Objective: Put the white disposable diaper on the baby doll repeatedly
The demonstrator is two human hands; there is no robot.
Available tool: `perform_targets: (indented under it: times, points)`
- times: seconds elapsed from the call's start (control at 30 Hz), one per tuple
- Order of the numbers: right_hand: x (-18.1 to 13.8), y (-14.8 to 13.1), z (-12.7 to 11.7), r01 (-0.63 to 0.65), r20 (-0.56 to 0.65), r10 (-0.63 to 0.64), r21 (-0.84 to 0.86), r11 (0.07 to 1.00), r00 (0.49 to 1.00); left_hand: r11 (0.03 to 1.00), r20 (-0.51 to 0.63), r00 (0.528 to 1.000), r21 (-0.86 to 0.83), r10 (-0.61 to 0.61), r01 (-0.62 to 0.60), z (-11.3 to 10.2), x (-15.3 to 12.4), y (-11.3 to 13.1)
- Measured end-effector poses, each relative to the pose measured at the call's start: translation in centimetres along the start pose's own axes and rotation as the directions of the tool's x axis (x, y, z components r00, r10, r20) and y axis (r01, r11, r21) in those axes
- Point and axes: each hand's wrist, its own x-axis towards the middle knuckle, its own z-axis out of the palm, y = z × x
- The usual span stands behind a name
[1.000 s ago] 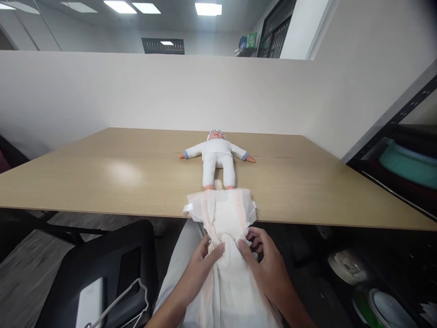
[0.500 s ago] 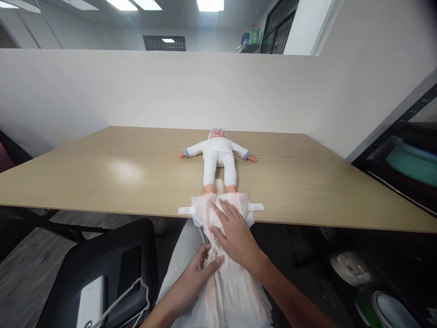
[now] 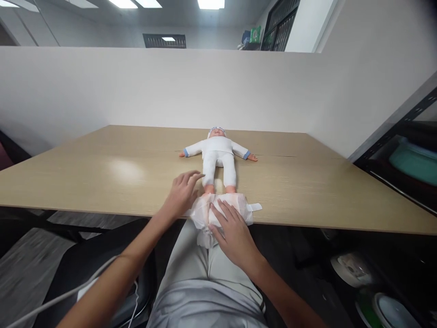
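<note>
A baby doll (image 3: 217,157) in white clothes lies on its back on the wooden table (image 3: 102,177), feet toward me. A white diaper (image 3: 211,212) is bunched at the table's near edge, just below the doll's feet. My right hand (image 3: 232,230) lies flat on the diaper with fingers spread, pressing it down. My left hand (image 3: 182,191) is stretched out over the table, fingers extended toward the doll's left leg and almost touching it, with its heel by the diaper's left side.
A white partition wall stands behind the table. A dark metal shelf (image 3: 403,150) with teal and white containers is on the right. A black chair (image 3: 112,269) holding a white device and cable sits at lower left.
The diaper was pulled up from my lap onto the table's edge and bunched. My left hand let go of it and reached forward toward the doll's leg. My right hand stayed pressed on the diaper.
</note>
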Motion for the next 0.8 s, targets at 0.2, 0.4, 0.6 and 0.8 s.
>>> perform_targets:
  times: [0.2, 0.4, 0.6, 0.8]
  points:
    - [0.1, -0.3, -0.2, -0.025, 0.009, 0.025, -0.006, 1.000, 1.000, 0.822, 0.445, 0.699, -0.197, 0.560, -0.534, 1.8, 9.0, -0.7]
    - [0.1, -0.4, 0.0, -0.024, -0.038, 0.026, 0.036, 0.999, 0.999, 0.715, 0.302, 0.654, -0.392, 0.694, -0.579, 4.6, 11.0, 0.0]
    - [0.9, 1.1, 0.6, 0.041, -0.064, -0.039, 0.033, 0.999, 0.997, 0.693, 0.205, 0.693, -0.461, 0.691, -0.554, 4.0, 12.7, -0.1]
    - [4.6, 4.5, 0.3, 0.116, 0.072, -0.117, 0.029, 0.993, 0.990, 0.718, 0.212, 0.791, -0.595, 0.574, -0.362, -1.6, 17.6, -0.1]
